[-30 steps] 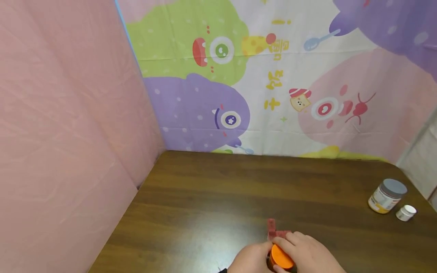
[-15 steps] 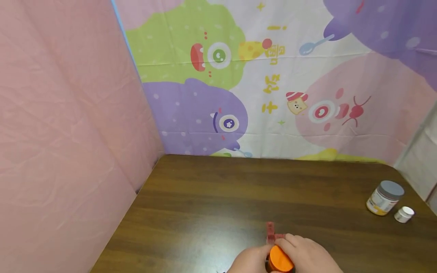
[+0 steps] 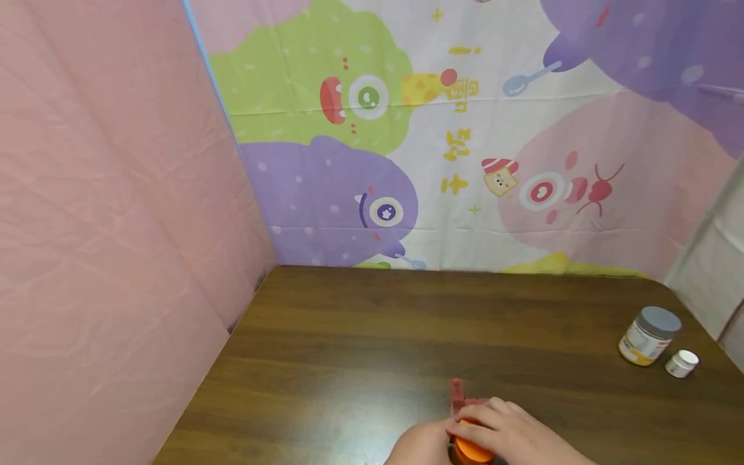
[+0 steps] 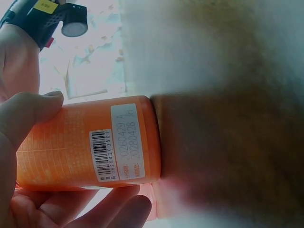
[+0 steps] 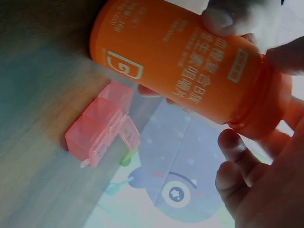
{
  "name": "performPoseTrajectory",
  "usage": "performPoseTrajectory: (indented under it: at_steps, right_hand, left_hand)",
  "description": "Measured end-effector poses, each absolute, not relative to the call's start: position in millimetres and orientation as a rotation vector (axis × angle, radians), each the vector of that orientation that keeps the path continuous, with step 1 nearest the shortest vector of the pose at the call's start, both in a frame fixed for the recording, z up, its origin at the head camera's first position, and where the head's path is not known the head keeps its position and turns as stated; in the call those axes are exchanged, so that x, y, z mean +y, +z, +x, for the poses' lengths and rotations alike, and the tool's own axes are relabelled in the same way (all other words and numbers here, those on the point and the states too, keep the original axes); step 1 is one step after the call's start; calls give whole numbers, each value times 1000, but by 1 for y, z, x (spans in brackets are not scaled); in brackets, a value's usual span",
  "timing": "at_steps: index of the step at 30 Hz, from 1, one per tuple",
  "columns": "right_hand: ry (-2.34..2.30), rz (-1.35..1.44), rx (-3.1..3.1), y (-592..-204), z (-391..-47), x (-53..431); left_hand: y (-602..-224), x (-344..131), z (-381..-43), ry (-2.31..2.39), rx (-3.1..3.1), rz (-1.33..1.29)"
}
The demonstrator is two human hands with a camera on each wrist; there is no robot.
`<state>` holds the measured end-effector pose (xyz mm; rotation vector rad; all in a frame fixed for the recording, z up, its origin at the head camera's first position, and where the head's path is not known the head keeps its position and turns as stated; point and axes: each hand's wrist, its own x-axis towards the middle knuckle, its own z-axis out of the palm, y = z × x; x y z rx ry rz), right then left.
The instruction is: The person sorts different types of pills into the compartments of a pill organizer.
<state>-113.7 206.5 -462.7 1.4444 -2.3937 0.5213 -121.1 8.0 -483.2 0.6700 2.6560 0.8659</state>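
Note:
An orange pill bottle (image 5: 166,61) with printed labels stands at the lower edge of the head view. My left hand (image 3: 421,444) grips its body, thumb on one side and fingers on the other, as the left wrist view shows. The bottle's orange cap (image 5: 268,104) is held by my right hand (image 3: 517,433), whose fingers lie across its top in the head view. Just beyond the bottle sits a translucent red pill organizer (image 5: 97,123), with one lid (image 5: 129,133) standing raised. My hands partly hide the organizer in the head view.
On the right side of the brown wooden table (image 3: 349,336) stand a larger jar (image 3: 648,336) with a grey lid and a small white bottle (image 3: 682,363). A printed curtain (image 3: 453,232) hangs behind the table, and a pink one (image 3: 116,226) on the left.
My right hand's fingers have shifted left across the bottle cap and cover more of it. The head view has turned slightly. My left hand keeps its grip on the bottle.

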Motion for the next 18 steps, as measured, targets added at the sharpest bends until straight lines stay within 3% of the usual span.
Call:
performPoseTrajectory:
  at_steps: [11,18]
  right_hand:
    - [469,1161,-2658,-455,-109,201]
    - [531,1415,-2408,-456,-116,201]
  left_hand:
    - [-480,10,-123,966,2499,618]
    - [-483,8,-123,880,2605,716]
